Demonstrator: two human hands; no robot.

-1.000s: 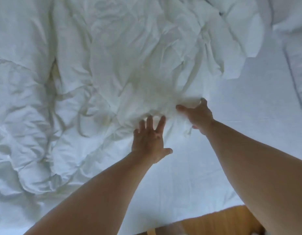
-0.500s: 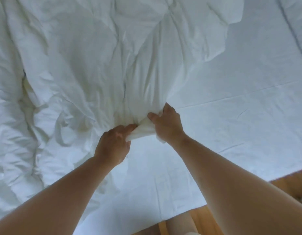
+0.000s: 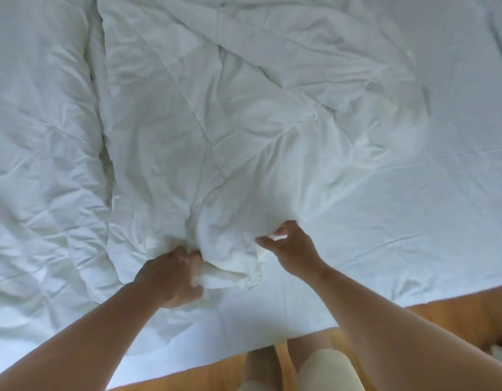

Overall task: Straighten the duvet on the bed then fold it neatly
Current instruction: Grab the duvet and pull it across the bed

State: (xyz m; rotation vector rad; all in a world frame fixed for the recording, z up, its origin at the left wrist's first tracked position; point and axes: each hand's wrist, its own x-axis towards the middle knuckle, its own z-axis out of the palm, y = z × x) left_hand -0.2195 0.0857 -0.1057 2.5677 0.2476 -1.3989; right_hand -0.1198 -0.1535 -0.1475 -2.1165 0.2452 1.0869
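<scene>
Two bare hands are working at the near edge of one white, crumpled, quilted fabric duvet. The left hand is gripping a bunched roll of the duvet's near corner, fingers curled round the cloth. The right hand, just right of that bunch, is pinching a small fold of the same duvet between thumb and fingertips. The hands are sitting apart, with the puffed duvet corner lying between them. Two bare forearms are reaching in toward the duvet from the near side.

The duvet itself is lying rumpled, with creases fanning away from the gripped corner and one deep fold running down its left part. One flat white bed sheet is showing bare to the right of the duvet and on its near side, beneath both wrists. Nearer than the duvet, past the sheet's edge, one strip of orange-brown wooden floor is showing. Against that floor two bare legs are standing, one of them in pale beige shorts.
</scene>
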